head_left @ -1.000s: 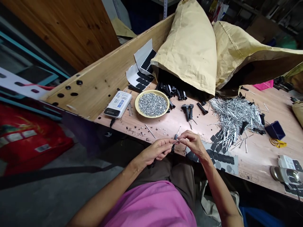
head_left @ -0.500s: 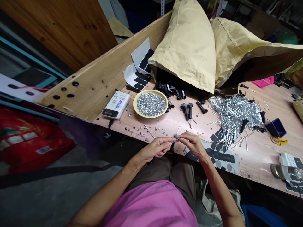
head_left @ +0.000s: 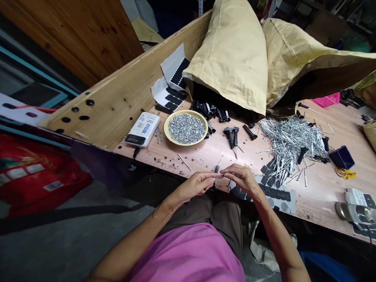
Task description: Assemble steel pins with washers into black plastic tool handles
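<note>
My left hand (head_left: 196, 185) and my right hand (head_left: 242, 178) meet just above the table's front edge. Between them runs a thin metal rod (head_left: 219, 176), possibly a long screw; each hand pinches it near one end. What sits at the right fingertips is too small to make out. Just behind the fingers lies a dark-handled piece with a slim metal shaft (head_left: 219, 163). A loose metal rod (head_left: 184, 162) rests on the table to the left. Beyond it stands a yellow bowl (head_left: 166, 135) filled with small metal nuts or washers (head_left: 187, 128).
A heap of long metal rods (head_left: 293, 141) covers the right side, near a sheet of black pads (head_left: 286, 209). Large tan sacks (head_left: 229, 58) spill black parts (head_left: 210, 111) at the back. A white device (head_left: 143, 129) sits left, beside a wooden board (head_left: 117, 98).
Both hands keep their pinch on the rod, its angle slightly altered. My right hand has shifted slightly; the whole view has moved a little. Things on the table lie as before.
</note>
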